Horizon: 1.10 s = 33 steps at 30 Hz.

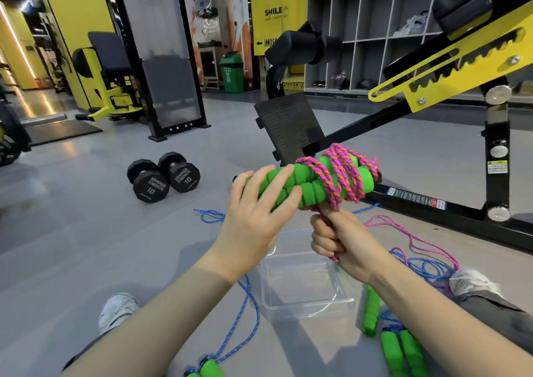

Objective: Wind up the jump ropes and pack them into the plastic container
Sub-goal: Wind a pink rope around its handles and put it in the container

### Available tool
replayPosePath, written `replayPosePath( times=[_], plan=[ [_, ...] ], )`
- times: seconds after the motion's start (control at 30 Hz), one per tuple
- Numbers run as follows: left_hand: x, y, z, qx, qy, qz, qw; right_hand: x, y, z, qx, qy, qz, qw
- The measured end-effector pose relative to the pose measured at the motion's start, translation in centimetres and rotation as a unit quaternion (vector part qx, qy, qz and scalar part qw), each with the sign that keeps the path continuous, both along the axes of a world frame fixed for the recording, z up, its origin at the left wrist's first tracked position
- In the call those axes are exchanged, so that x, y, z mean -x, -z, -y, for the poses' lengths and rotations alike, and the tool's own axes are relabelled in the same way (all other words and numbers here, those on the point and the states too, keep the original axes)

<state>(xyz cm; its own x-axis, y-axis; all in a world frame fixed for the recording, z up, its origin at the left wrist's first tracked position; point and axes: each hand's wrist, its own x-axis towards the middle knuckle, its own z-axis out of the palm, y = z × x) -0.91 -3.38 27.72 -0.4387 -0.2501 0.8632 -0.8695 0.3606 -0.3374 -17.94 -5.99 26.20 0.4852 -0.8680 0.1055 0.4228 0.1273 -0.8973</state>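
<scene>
Left hand (256, 206) has its fingers laid fairly straight and a bit spread across the near end of the two bright green ribbed foam handles (291, 183), which sit side by side up in the air. Can't see the thumb from here. The pink-and-orange braided jump rope (340, 174) is looped round the far end of those handles in a bunch of messy turns.

Right hand (337, 244) is right under the bundle, about 6 o'clock from the wraps. It's curled into a fist round the loose pink strand, with one finger poking up against the coils. The rest of that rope trails off to the grey floor toward 4 o'clock.

The clear rectangular plastic container (310, 309) is on the floor at 6 o'clock from the hands, between the forearms.

A blue braided jump rope (249, 304) runs past its 9 o'clock side, down to a pair of green grips (212, 368) at the bottom edge. At its 4 o'clock there's a cluster of spare green foam handles (401, 353) next to a tangle of blue and pink cord.

Two black hex dumbbells (163, 176) marked 10 sit touching each other at 10 o'clock from the hands, well apart from everything else.
</scene>
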Motion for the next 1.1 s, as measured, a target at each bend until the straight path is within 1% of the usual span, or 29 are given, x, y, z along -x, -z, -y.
replayPosePath(
  times=[0.13,0.23,0.3,0.37,0.43,0.47,0.5,0.6,0.7,0.73,0.8,0.87,0.97,1.1],
  plan=[
    [-1.3,0.6,0.8,-0.012,-0.051,-0.004,0.999,-0.7,0.2,-0.7,0.004,0.021,-0.045,0.999],
    [-1.6,0.8,1.3,-0.03,-0.078,-0.017,0.996,-1.2,0.1,-1.0,0.062,0.059,-0.112,0.99],
    [-1.6,0.9,1.5,-0.04,-0.089,-0.021,0.995,-1.3,0.1,-1.2,0.106,0.092,-0.165,0.976],
    [-2.0,0.9,1.6,-0.048,-0.103,-0.024,0.993,-1.3,0.2,-1.3,0.176,0.135,-0.234,0.947],
    [-2.7,1.0,1.8,-0.058,-0.117,-0.032,0.991,-1.1,0.3,-1.6,0.278,0.166,-0.315,0.892],
    [-3.0,1.0,1.8,-0.063,-0.121,-0.032,0.99,-0.9,0.2,-1.7,0.317,0.174,-0.346,0.866],
    [-3.2,1.1,1.8,-0.066,-0.123,-0.029,0.99,-0.8,0.0,-1.8,0.339,0.179,-0.364,0.849],
    [-3.4,1.0,1.9,-0.064,-0.123,-0.016,0.99,-0.6,-0.3,-1.8,0.371,0.203,-0.369,0.827],
    [-3.4,0.9,1.9,-0.051,-0.119,0.007,0.992,-0.7,0.1,-1.7,0.43,0.274,-0.339,0.79],
    [-3.5,0.8,2.0,-0.046,-0.116,0.014,0.992,-0.7,0.2,-1.8,0.439,0.286,-0.319,0.789],
    [-3.8,0.7,2.0,-0.04,-0.11,0.024,0.993,-0.7,0.2,-2.1,0.449,0.291,-0.271,0.8],
    [-4.1,0.5,2.0,-0.03,-0.101,0.034,0.994,-0.7,0.1,-2.4,0.477,0.289,-0.246,0.793],
    [-4.3,0.2,1.8,-0.011,-0.082,0.052,0.995,-0.8,-0.3,-2.6,0.512,0.287,-0.244,0.772],
    [-4.1,0.0,1.6,0.007,-0.068,0.071,0.995,-0.5,-1.2,-2.3,0.537,0.288,-0.256,0.75]
  ],
)
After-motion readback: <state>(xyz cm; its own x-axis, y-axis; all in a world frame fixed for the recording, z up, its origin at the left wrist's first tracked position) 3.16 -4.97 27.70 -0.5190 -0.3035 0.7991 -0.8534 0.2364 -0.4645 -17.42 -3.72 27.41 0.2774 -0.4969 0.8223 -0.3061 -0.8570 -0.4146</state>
